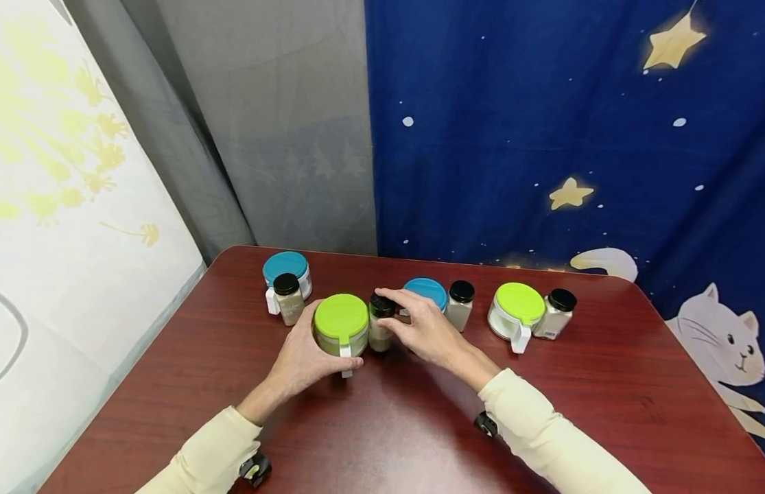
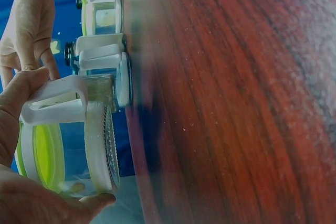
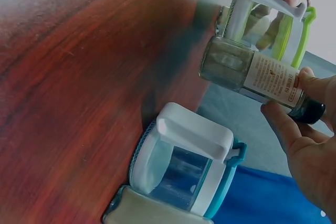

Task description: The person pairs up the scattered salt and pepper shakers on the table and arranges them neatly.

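Observation:
My left hand [image 1: 300,362] grips a seasoning pot with a bright green lid [image 1: 342,317] from its left side, the thumb across the front by the white handle. Just right of the pot, my right hand [image 1: 430,331] pinches a glass spice jar with a black cap [image 1: 380,335] near its top. In the right wrist view, thumb and fingers sit at the cap end of this spice jar [image 3: 273,80], whose printed label shows. The clear body and handle of the green-lidded pot [image 2: 73,145] fill the left wrist view's lower left, with fingers around it.
At the back left, a blue-lidded pot [image 1: 285,266] stands behind a spice jar [image 1: 291,309]. Behind my right hand are another blue-lidded pot [image 1: 427,291] and spice jar [image 1: 459,314]. Farther right, a second green-lidded pot [image 1: 519,302] adjoins a spice jar [image 1: 552,321]. Curtains hang behind the table [image 1: 580,405].

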Motion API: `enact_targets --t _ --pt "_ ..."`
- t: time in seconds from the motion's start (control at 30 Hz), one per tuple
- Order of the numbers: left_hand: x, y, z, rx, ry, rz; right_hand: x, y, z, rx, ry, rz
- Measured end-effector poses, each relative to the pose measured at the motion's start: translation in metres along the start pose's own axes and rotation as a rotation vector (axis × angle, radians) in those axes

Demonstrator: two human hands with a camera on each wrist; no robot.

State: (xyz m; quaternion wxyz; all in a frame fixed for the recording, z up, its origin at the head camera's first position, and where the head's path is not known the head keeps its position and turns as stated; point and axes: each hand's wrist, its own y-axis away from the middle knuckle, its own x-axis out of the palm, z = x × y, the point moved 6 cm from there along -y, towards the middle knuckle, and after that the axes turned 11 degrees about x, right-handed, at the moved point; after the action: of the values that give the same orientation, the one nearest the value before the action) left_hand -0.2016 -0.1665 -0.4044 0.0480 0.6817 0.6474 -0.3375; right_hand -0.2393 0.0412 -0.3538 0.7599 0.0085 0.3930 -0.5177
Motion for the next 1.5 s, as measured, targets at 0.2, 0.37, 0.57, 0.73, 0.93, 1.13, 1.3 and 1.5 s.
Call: enact_targets --t 0.2,0.37,0.57,0.73,0.93,1.13,1.3,1.5 --pt "0.001 0.003 -0.001 -0.007 -0.001 0.006 0.002 0.004 -0.001 0.028 -0.036 0.026" --pt "0.002 0.005 -0.002 -0.008 0.001 0.007 0.002 0.007 0.000 0.031 -0.021 0.033" --pt "0.002 0.007 -0.005 -0.006 0.012 0.009 -0.001 0.010 0.003 0.024 -0.024 0.031" --pt "0.004 0.009 -0.006 -0.016 0.010 0.016 -0.001 0.013 0.004 0.036 -0.044 0.039" --pt "0.006 0.010 -0.009 -0.017 0.010 0.022 -0.005 0.019 0.005 0.063 -0.030 0.029" --pt "0.009 0.011 -0.012 -0.009 0.019 0.031 -0.007 0.026 0.005 0.064 -0.026 0.004" --pt "0.012 0.015 -0.011 -0.010 0.034 0.041 -0.005 0.031 0.002 0.089 -0.052 0.017" --pt "0.016 0.013 -0.012 0.006 0.039 0.059 -0.008 0.035 0.001 0.101 -0.071 0.012"
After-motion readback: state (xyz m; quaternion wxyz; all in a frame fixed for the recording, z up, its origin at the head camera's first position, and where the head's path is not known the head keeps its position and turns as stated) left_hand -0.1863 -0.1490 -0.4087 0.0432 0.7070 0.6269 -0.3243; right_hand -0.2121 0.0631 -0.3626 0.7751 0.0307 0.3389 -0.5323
